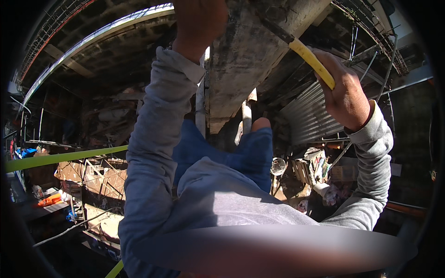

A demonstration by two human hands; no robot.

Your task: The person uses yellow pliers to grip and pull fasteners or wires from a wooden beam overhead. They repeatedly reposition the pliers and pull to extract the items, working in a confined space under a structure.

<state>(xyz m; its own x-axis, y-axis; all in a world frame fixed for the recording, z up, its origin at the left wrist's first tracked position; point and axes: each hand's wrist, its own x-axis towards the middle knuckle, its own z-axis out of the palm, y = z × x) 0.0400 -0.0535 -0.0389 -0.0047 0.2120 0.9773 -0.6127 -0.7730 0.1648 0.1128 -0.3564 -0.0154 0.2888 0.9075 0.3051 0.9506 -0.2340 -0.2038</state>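
My right hand [342, 88] is closed round the yellow handle of a long tool [311, 61]. The tool's dark, narrow metal shaft slants up and left across a rough grey concrete beam [245, 58]. Its far end runs out at the top edge, so I cannot make out what kind of tool it is. Up at the top, left of the beam, my left hand [200, 21] is raised and blurred. The picture's edge cuts off its fingers, and whatever they touch or hold is hidden.
Below my bent blue-clad knees [254, 150] lies a drop. A corrugated metal sheet [313, 113] leans at right. Stacked boards [303, 171] and a round bucket [278, 166] sit lower down. A yellow-green strap [65, 158] crosses at left, over rods and rubble. Steel rebar [378, 32] runs along the upper right.
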